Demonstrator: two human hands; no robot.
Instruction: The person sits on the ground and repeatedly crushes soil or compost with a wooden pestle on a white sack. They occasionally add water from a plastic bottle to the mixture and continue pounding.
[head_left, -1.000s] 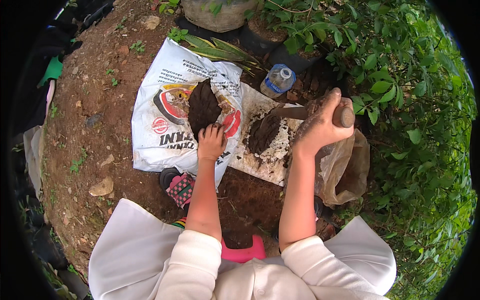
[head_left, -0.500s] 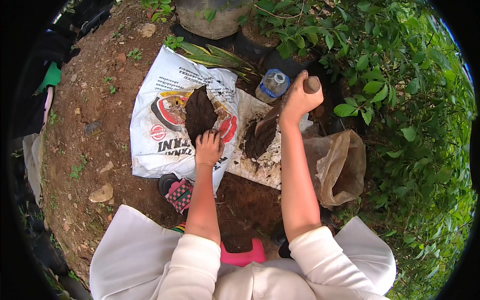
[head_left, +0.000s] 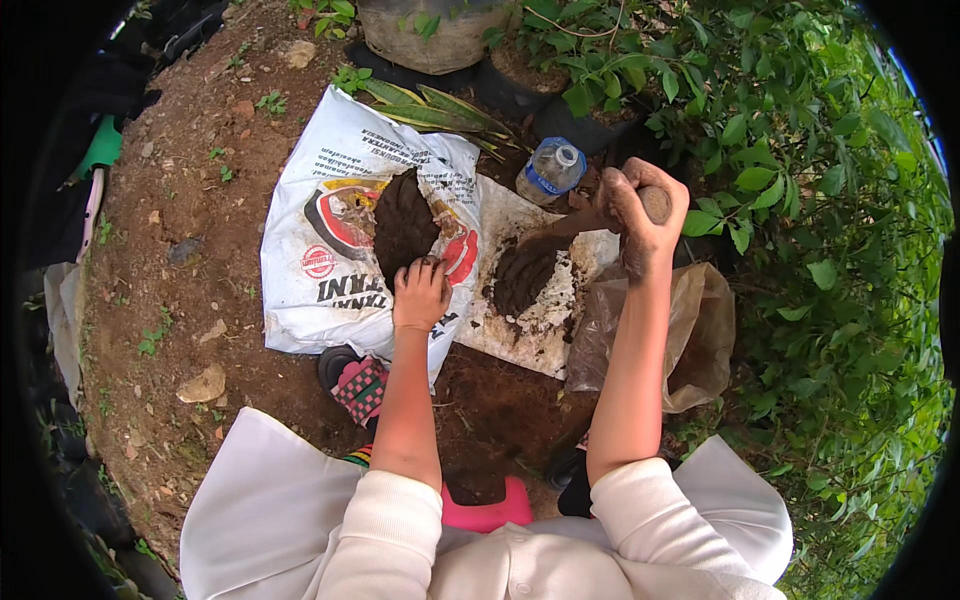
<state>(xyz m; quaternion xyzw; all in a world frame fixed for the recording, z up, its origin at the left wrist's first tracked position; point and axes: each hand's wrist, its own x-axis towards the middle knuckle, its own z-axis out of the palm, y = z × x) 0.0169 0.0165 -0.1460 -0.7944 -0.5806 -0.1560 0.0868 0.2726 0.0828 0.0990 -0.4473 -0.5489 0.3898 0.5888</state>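
Observation:
My right hand point(head_left: 648, 215) is wrapped round the wooden handle of a hand trowel point(head_left: 560, 232). Its soil-coloured blade points left over a heap of dark soil point(head_left: 525, 275) on a dirty pale board point(head_left: 530, 345). To the left lies a white printed sack point(head_left: 295, 265), torn in the middle, with dark soil point(head_left: 403, 225) showing through the hole. My left hand point(head_left: 421, 296) grips the near edge of that hole; its bent fingertips are soiled and touch the soil.
A clear plastic bottle point(head_left: 552, 170) with a blue label stands behind the board. Right of the board lies a crumpled clear plastic bag point(head_left: 690, 340). Leafy bushes point(head_left: 800, 280) crowd the right side. A large pot point(head_left: 430, 35) stands at the back; a pink stool point(head_left: 490, 508) is near me.
My right hand has moved right and a little nearer, drawing the trowel blade from the soil heap toward the right. My left hand stays on the sack.

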